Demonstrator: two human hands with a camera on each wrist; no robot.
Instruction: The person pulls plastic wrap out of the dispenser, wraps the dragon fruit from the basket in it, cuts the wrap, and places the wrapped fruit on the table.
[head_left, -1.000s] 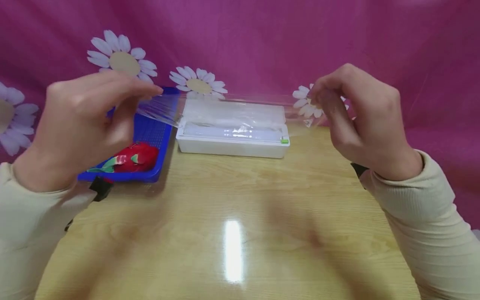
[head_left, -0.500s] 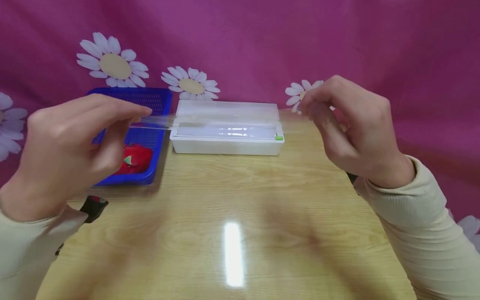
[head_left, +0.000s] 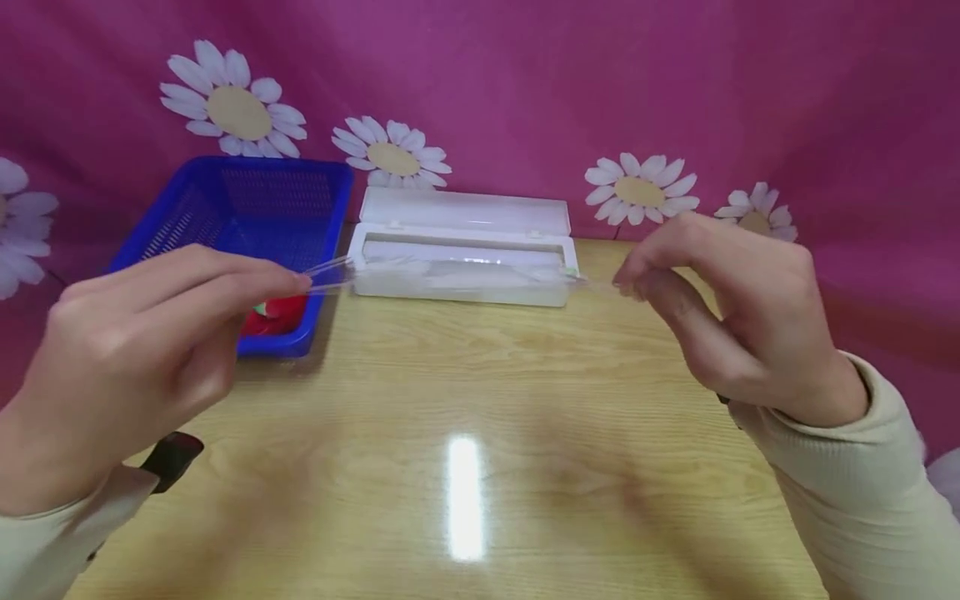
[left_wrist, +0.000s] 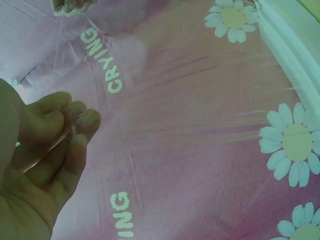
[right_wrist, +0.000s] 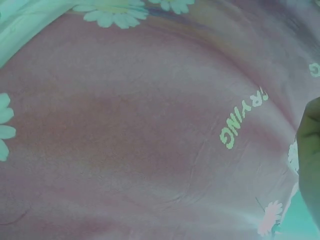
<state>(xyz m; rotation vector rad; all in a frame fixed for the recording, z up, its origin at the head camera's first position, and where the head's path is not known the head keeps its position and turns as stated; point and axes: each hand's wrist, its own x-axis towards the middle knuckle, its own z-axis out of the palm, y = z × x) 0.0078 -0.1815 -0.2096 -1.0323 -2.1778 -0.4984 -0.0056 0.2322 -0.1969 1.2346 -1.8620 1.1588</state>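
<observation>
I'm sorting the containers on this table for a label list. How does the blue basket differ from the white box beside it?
The blue basket has mesh walls and no lid; the white box has solid walls and a hinged lid standing open behind it. The basket holds a red fruit; the box feeds a clear film that the left hand and right hand pinch at its ends. The basket looks deeper, the box longer and shallower. Both are rectangular and stand on the wooden table.

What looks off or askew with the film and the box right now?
Nothing stands out. The left hand and right hand each pinch an end of the cling film, stretched roughly level over the open white dispenser box. The blue basket sits upright with a red fruit inside.
</observation>
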